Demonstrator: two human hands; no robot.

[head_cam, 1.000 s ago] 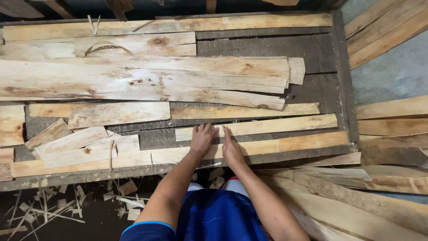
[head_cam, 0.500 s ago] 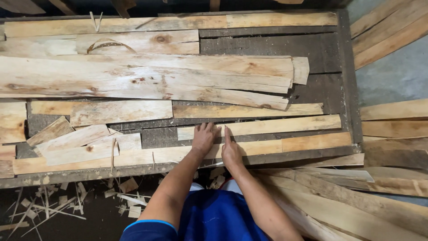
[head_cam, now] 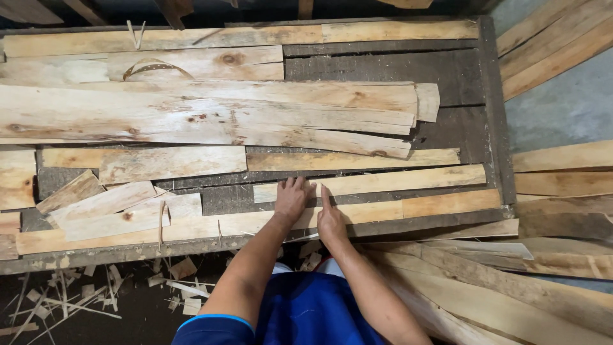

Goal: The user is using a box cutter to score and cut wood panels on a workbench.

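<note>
Your left hand (head_cam: 292, 199) lies flat, fingers spread, on the near end of a narrow wood slat (head_cam: 377, 182); your right hand (head_cam: 331, 220) rests just beside it, index finger stretched out, pressing the longer strip (head_cam: 255, 222) below. Neither hand grips anything. Both slats run left to right across the dark workbench (head_cam: 460, 76), their length extending rightward from your fingers.

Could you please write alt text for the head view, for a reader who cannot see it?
A person's left hand and right hand press flat on pale wooden slats lying across a dark workbench, with wood scraps on the floor below.
</note>
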